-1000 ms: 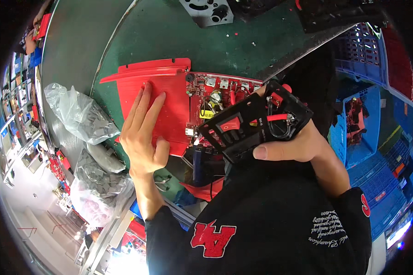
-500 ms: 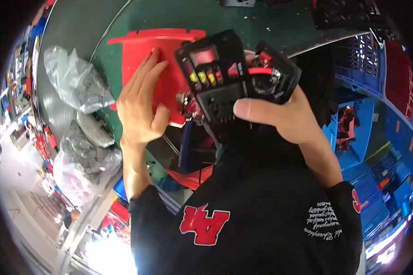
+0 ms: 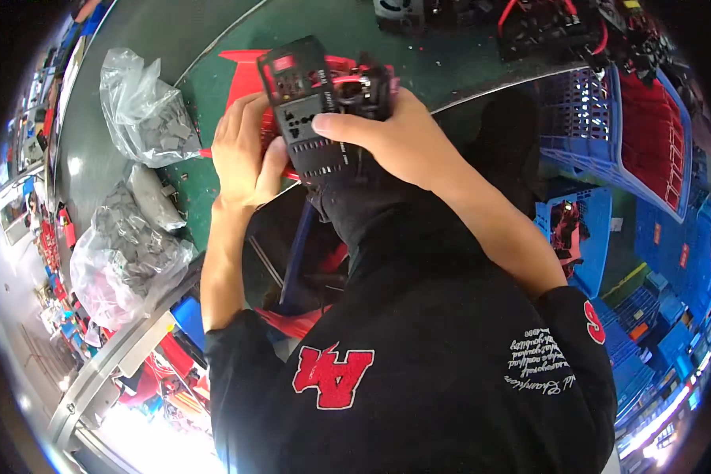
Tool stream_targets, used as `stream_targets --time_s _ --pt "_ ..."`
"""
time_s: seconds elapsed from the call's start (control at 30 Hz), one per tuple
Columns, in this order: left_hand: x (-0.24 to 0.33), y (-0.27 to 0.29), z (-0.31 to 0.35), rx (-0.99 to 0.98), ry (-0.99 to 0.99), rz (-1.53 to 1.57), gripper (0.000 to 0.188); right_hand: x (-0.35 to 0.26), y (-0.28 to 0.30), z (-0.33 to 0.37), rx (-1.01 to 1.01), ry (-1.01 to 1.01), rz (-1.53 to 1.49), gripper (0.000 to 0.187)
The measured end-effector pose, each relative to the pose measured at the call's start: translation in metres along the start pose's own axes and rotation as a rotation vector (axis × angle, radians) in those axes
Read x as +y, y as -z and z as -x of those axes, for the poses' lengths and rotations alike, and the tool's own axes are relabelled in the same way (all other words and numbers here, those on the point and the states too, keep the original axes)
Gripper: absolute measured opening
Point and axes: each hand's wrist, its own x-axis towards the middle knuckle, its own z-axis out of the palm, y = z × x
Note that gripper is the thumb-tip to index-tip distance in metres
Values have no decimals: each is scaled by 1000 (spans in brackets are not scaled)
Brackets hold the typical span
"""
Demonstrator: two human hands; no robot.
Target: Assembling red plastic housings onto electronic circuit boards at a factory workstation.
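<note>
My right hand (image 3: 407, 146) grips a black plastic control panel (image 3: 304, 118) with socket openings and rows of slots. Its thumb presses on the panel's face, and the fingers are hidden behind. Wires and a dark round part (image 3: 369, 85) show at the panel's right side. The panel is tilted over a red plastic shell (image 3: 245, 73) on the green table and covers much of it. At the shell's left side, my left hand (image 3: 241, 154) has bent fingers and a thumb around its near part. The left fingertips lie close to the panel's left edge.
Clear bags of grey pieces (image 3: 146, 110) (image 3: 130, 257) lie on the left. Black parts with red wires (image 3: 557, 31) are at the far right of the green table (image 3: 442, 59). Blue crates (image 3: 581, 142) holding red and black parts stand to the right.
The black panel has moved left in my right hand, farther over the red shell. My left hand has gone from lying flat on the shell to bending around its side.
</note>
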Motion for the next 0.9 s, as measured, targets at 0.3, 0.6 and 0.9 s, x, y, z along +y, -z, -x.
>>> stream_targets --time_s 0.3,0.6,0.9 --pt "89 24 -41 -233 691 121 65 -6 7 -6 12 -33 -26 43" --pt "-17 52 -17 -60 843 -30 48 16 15 -5 31 -125 -312 29" --pt "-39 17 42 31 964 99 46 9 -12 -15 106 -119 -38 26"
